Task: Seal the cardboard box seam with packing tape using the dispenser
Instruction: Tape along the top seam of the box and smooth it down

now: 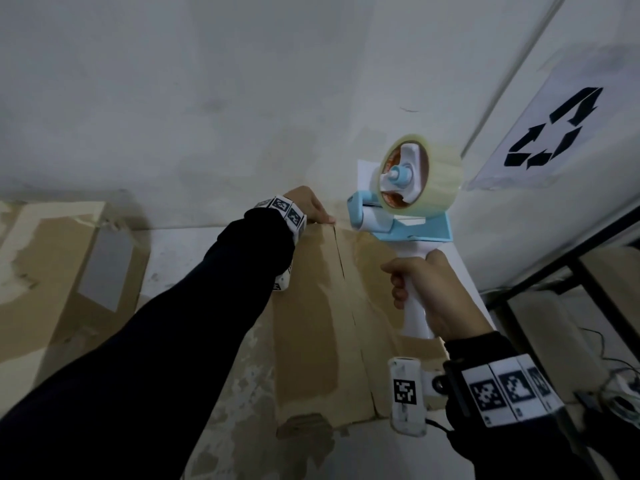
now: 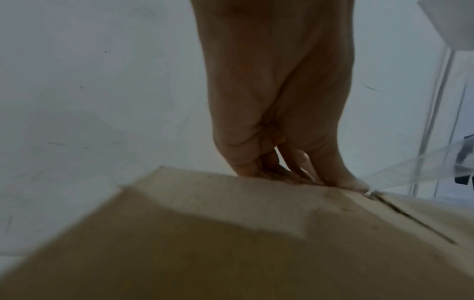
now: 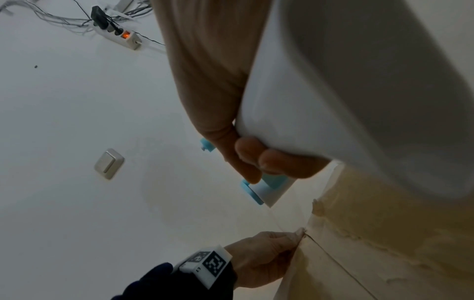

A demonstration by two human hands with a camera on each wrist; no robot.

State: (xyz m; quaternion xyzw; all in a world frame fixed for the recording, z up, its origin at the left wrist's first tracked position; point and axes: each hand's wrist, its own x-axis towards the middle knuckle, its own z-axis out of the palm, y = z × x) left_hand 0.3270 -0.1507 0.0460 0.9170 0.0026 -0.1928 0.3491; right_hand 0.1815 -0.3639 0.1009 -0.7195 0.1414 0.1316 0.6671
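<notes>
Two hands at work: left hand (image 1: 308, 206) pinning tape end (image 2: 366, 189) at seam (image 1: 341, 261) of box (image 1: 311, 323) on table (image 1: 180, 258); right hand (image 1: 429, 296) wrapped round dispenser (image 1: 408, 202), raised just beyond, seemingly to stretch tape.

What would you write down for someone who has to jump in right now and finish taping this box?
Left hand: fingertips pin the tape end at the far end of the seam, on the box edge.
Right hand: grips the dispenser handle, with the dispenser raised beyond the box's far edge.
Done: tape is pulled out and anchored at the far edge.
Left: the seam looks untaped along the top. Probably draw the dispenser back along it, press down, then cut.
</notes>
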